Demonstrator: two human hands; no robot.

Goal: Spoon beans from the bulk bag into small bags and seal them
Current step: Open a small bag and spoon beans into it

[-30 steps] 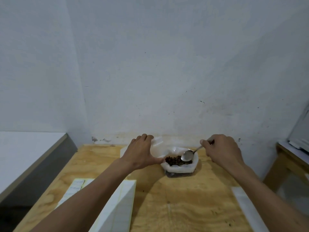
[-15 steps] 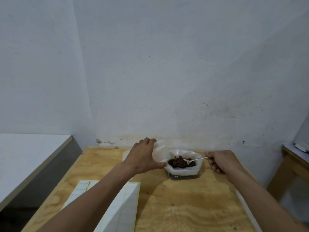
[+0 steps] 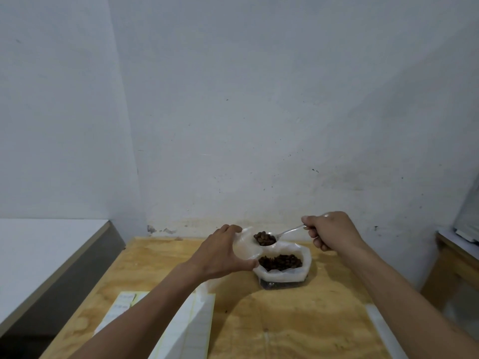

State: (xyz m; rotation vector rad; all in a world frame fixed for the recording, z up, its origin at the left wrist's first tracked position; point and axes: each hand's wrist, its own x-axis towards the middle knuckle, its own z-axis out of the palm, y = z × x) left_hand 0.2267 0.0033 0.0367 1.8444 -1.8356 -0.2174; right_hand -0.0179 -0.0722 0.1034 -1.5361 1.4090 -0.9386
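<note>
The bulk bag [image 3: 285, 274] stands open on the wooden table [image 3: 285, 320], its rolled white rim around dark brown beans [image 3: 281, 261]. My right hand [image 3: 331, 231] grips the handle of a metal spoon [image 3: 287, 232]. The spoon's bowl is heaped with beans and hovers over the mouth of a small clear bag [image 3: 245, 246]. My left hand [image 3: 220, 252] holds that small bag upright just left of the bulk bag, fingers and thumb curled round it.
White label sheets [image 3: 186, 322] lie on the table's near left, partly under my left forearm. A white strip [image 3: 383, 330] runs along the table's right edge. A grey-edged white counter [image 3: 51, 244] stands to the left, another wooden table [image 3: 456, 257] to the right. The wall is close behind.
My right hand has lifted the spoon out of the bulk bag, now loaded with beans, and carried it up and left over the small bag. My left hand stays on the small bag.
</note>
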